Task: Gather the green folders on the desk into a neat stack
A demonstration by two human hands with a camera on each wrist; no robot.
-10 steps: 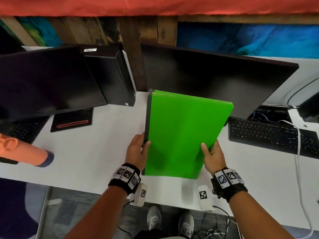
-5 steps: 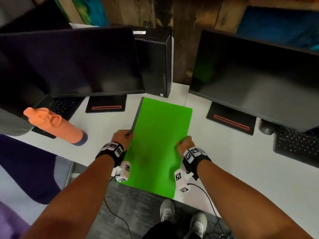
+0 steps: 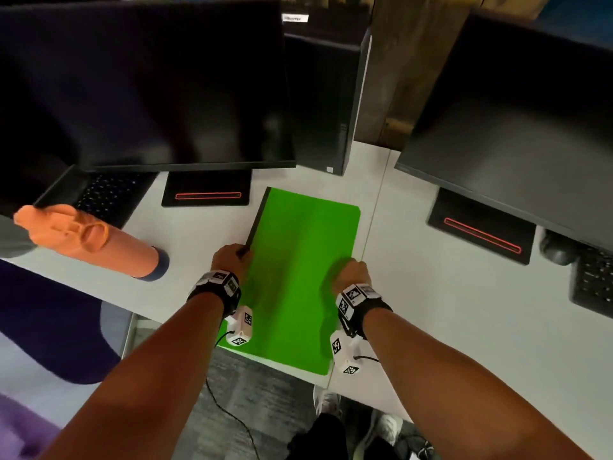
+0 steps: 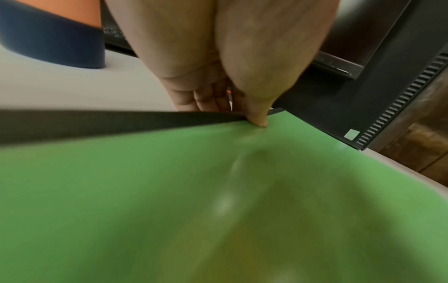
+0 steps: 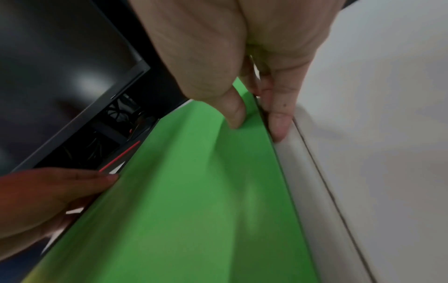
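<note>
A stack of green folders (image 3: 298, 270) with a dark spine on its left side lies flat on the white desk (image 3: 447, 327), its near end hanging over the front edge. My left hand (image 3: 232, 260) grips the spine side, thumb on the green cover (image 4: 218, 191) and fingers (image 4: 206, 95) under the dark edge. My right hand (image 3: 351, 273) pinches the right edge, thumb on top of the green cover (image 5: 181, 191) and fingers (image 5: 278, 118) along the side against the desk.
Two black monitors (image 3: 149, 81) (image 3: 517, 127) with red-striped bases stand behind, a black computer tower (image 3: 325, 104) between them. An orange bottle (image 3: 89, 240) lies at the left. Keyboards (image 3: 593, 280) sit at the far right and under the left monitor.
The folders were held upright above the desk a second ago; both hands have lowered them flat onto the desk and keep hold of the two long edges.
</note>
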